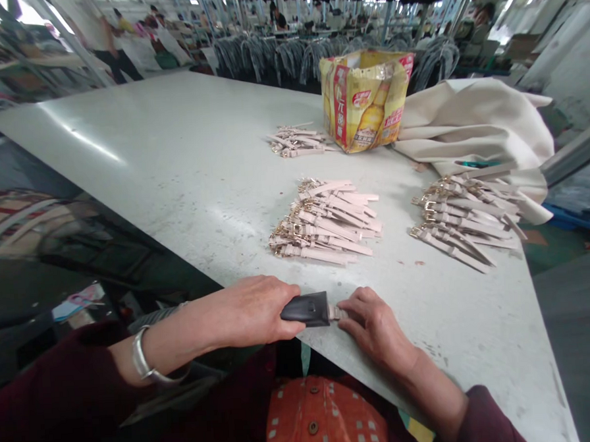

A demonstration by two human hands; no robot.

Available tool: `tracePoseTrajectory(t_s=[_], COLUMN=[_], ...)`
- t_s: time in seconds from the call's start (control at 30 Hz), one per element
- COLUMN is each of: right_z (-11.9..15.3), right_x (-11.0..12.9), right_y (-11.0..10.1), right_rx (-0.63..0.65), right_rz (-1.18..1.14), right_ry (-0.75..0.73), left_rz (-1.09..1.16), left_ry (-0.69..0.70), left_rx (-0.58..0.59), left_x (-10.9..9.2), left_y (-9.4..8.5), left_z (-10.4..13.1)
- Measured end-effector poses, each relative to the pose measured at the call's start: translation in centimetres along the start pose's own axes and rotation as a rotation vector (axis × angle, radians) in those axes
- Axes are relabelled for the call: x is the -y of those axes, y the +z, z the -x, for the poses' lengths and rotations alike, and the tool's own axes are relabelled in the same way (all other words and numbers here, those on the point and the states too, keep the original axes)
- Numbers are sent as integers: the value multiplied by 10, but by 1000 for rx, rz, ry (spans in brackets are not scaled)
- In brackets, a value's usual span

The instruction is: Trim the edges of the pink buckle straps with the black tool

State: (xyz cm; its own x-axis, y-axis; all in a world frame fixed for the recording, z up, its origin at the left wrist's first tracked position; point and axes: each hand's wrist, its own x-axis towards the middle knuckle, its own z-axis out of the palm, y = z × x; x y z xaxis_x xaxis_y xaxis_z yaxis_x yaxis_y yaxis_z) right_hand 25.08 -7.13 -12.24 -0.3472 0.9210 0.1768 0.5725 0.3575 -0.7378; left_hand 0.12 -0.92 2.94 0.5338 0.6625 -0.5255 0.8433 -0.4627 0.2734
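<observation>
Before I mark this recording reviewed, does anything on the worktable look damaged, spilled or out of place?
The beer carton looks odd: drinks packaging with a crumpled rim, standing beside a pile of buckled straps. Brown specks, perhaps scraps, dot the worktable.

Pale pink straps (325,231), gold buckles (295,229), before a yellow-and-red carton (371,105)
Beside the carton, cream sheeting (467,116); well in front, I see a black object (309,310), an orange garment (330,417) with pale squares.
</observation>
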Motion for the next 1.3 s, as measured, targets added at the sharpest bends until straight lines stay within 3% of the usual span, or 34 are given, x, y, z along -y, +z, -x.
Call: tracePoseTrajectory(t_s=[0.2,0.37,0.6,0.9,1.17,1.3], right_z=[-1,-3,-2,-2,-4,-4], right_x=[3,6,2,5,3,0], right_y=[-5,-6,-8,-8,-7,-9], right_rx=[47,9,-11,2,27,31], right_rz=[3,16,-91,-132,-129,-124], right_ry=[-10,23,25,25,55,40], left_rz=[115,21,-134,-255,-259,-188], left_ry=[-39,-29,39,-13,13,25], left_rx=[9,-23,50,180,172,103], left_x=[6,-10,-29,-37,-41,-32], left_y=[0,-13,-14,-28,-25,-16], left_z=[8,8,-16,-19,-28,-23])
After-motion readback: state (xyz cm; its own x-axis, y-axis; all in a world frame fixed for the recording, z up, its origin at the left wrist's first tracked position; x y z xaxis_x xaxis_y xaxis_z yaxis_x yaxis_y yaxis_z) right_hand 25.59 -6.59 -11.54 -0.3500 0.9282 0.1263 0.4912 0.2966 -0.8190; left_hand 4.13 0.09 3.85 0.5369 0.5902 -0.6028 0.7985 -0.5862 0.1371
